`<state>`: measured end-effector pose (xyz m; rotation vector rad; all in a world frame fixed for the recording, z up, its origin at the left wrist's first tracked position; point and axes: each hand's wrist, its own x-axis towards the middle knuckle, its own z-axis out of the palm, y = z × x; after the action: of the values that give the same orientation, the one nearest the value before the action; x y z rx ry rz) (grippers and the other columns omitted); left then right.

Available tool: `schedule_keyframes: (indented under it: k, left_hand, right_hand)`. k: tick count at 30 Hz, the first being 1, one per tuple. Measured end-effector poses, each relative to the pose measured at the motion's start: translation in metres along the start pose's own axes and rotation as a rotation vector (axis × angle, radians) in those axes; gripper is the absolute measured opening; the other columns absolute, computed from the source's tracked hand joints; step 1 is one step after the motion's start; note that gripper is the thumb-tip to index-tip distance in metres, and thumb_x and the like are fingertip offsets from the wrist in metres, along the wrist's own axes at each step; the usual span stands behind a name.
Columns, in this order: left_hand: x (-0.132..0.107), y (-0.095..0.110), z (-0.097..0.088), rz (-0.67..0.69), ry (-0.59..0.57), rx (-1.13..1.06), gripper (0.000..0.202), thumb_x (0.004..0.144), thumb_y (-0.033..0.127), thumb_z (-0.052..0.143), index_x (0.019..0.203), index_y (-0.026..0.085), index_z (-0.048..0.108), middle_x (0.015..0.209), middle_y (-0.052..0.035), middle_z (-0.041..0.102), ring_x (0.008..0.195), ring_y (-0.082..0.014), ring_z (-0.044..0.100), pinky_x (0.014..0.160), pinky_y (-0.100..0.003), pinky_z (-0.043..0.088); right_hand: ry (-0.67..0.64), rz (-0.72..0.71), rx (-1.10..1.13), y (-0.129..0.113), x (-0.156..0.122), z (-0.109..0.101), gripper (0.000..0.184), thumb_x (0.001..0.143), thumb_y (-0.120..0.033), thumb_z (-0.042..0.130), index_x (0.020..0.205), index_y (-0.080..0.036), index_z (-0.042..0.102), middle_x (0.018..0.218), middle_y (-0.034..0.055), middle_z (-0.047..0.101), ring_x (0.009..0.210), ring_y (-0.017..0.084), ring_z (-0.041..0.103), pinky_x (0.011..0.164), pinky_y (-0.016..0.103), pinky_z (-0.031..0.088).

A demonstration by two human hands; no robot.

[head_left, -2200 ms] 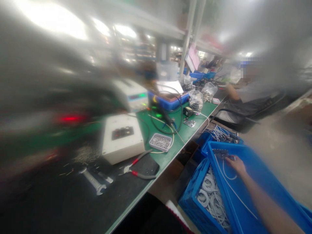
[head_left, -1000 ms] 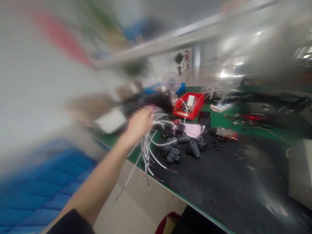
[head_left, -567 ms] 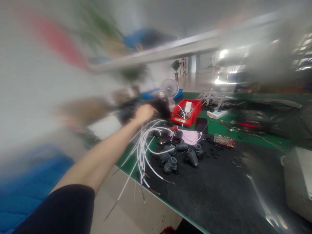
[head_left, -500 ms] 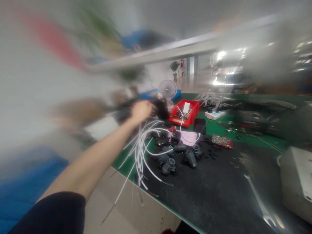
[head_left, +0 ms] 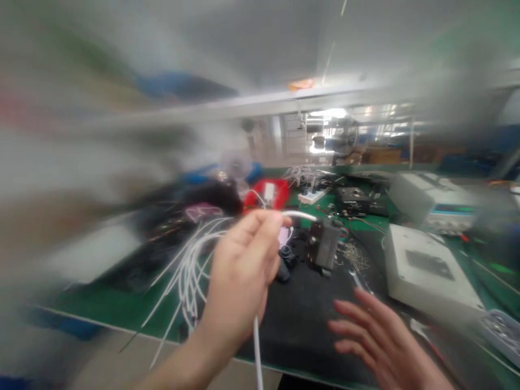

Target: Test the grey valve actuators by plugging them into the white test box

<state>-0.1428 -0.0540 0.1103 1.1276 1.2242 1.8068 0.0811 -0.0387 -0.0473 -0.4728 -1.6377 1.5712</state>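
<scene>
My left hand [head_left: 244, 265] is closed round a white cable [head_left: 298, 215], held up in front of me over the bench. One end of the cable leads right to a black boxy part [head_left: 324, 245], which hangs above the mat; the other end drops below my fist. My right hand [head_left: 377, 336] is at the lower right, fingers spread, holding nothing and apart from the black part. Behind my left hand lies a bundle of white cables [head_left: 189, 271] with stripped ends. Dark grey fittings [head_left: 285, 260] lie on the black mat [head_left: 300, 319], partly hidden.
A red bin [head_left: 280, 192] and a white power strip [head_left: 313, 195] stand at the back. On the right are a grey-white box [head_left: 430, 265] and an instrument with a display [head_left: 434, 200]. A wrench [head_left: 357, 280] and a pile of small metal pieces [head_left: 354, 255] lie near them.
My left hand has come back from the far left of the bench, now with the cable and black part. My right hand has come into view. The camera has turned right.
</scene>
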Motion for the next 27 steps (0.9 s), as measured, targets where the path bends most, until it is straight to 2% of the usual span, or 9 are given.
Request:
schedule_keyframes:
  k: [2,3,7,10,12,15,19,24,27]
  left_hand:
    - [-0.035,-0.033,0.02,-0.09,0.019,-0.123,0.026,0.098,0.049,0.069,0.1,0.024,0.065,0.06,0.0061,0.032,0.049,-0.008,0.027,0.044,-0.019,0.022]
    - [-0.05,-0.05,0.027,-0.136,0.027,-0.156,0.029,0.098,0.052,0.068,0.099,0.023,0.065,0.058,0.0066,0.032,0.048,-0.0077,0.027,0.044,-0.019,0.023]
    - [-0.091,-0.109,0.038,-0.207,0.139,-0.17,0.037,0.1,0.057,0.063,0.097,0.02,0.065,0.05,0.0084,0.034,0.044,-0.0068,0.028,0.044,-0.018,0.026]
    - [-0.099,-0.129,0.03,-0.263,0.02,-0.001,0.038,0.098,0.056,0.065,0.102,0.018,0.068,0.062,0.0018,0.056,0.054,-0.0104,0.051,0.051,-0.019,0.04]
    - [-0.094,-0.131,0.021,-0.21,-0.133,0.073,0.041,0.096,0.056,0.068,0.117,0.021,0.068,0.095,-0.0062,0.071,0.083,-0.0179,0.068,0.076,-0.026,0.055]
    - [-0.079,-0.123,0.014,-0.119,-0.397,0.062,0.066,0.091,0.057,0.075,0.147,0.029,0.053,0.144,-0.0091,0.06,0.127,-0.0286,0.061,0.11,-0.038,0.049]
    - [-0.064,-0.107,0.022,-0.195,-0.625,-0.005,0.08,0.087,0.046,0.084,0.154,0.037,0.041,0.15,-0.005,0.057,0.136,-0.0278,0.056,0.117,-0.039,0.045]
    - [-0.063,-0.107,0.035,-0.145,-0.491,-0.081,0.063,0.086,0.027,0.087,0.137,0.036,0.052,0.131,-0.0007,0.066,0.12,-0.019,0.066,0.102,-0.025,0.053]
    - [-0.065,-0.109,0.039,-0.085,-0.369,-0.109,0.067,0.081,0.021,0.091,0.134,0.034,0.053,0.125,-0.0011,0.068,0.114,-0.0189,0.069,0.097,-0.024,0.057]
  right_hand:
    - [0.092,-0.073,0.33,0.003,0.009,0.014,0.106,0.065,-0.077,0.089,0.148,-0.037,0.037,0.14,0.0151,0.058,0.115,0.038,0.068,0.089,0.047,0.061]
    - [0.106,-0.041,0.4,0.002,0.013,0.021,0.109,0.06,-0.066,0.098,0.146,-0.034,0.039,0.142,0.016,0.057,0.114,0.037,0.068,0.09,0.046,0.061]
    - [0.385,0.136,0.373,-0.019,0.013,0.026,0.072,0.079,-0.052,0.092,0.134,-0.023,0.055,0.13,0.0143,0.065,0.118,0.029,0.065,0.096,0.037,0.057]
    - [0.548,0.145,0.134,-0.039,-0.001,0.005,0.061,0.084,-0.043,0.088,0.134,-0.024,0.059,0.135,0.0101,0.063,0.123,0.026,0.062,0.099,0.03,0.056]
    - [0.497,0.076,-0.063,-0.047,-0.007,-0.012,0.055,0.087,-0.036,0.086,0.135,-0.026,0.061,0.138,0.008,0.061,0.126,0.025,0.061,0.102,0.028,0.055]
    - [0.37,-0.013,-0.253,-0.052,-0.008,-0.026,0.053,0.091,-0.027,0.082,0.138,-0.032,0.059,0.138,0.004,0.059,0.123,0.021,0.063,0.102,0.025,0.055]
    - [0.332,-0.028,-0.349,-0.05,-0.007,-0.027,0.062,0.091,-0.021,0.082,0.144,-0.038,0.055,0.144,0.001,0.057,0.129,0.02,0.061,0.105,0.022,0.054]
    - [0.375,-0.072,-0.485,-0.042,-0.013,-0.029,0.071,0.098,-0.028,0.075,0.156,-0.041,0.038,0.154,0.0005,0.051,0.138,0.017,0.054,0.113,0.022,0.049]
    - [0.373,-0.004,-0.588,-0.023,-0.018,-0.023,0.064,0.098,-0.032,0.073,0.154,-0.034,0.041,0.151,0.0036,0.054,0.134,0.018,0.058,0.109,0.024,0.052]
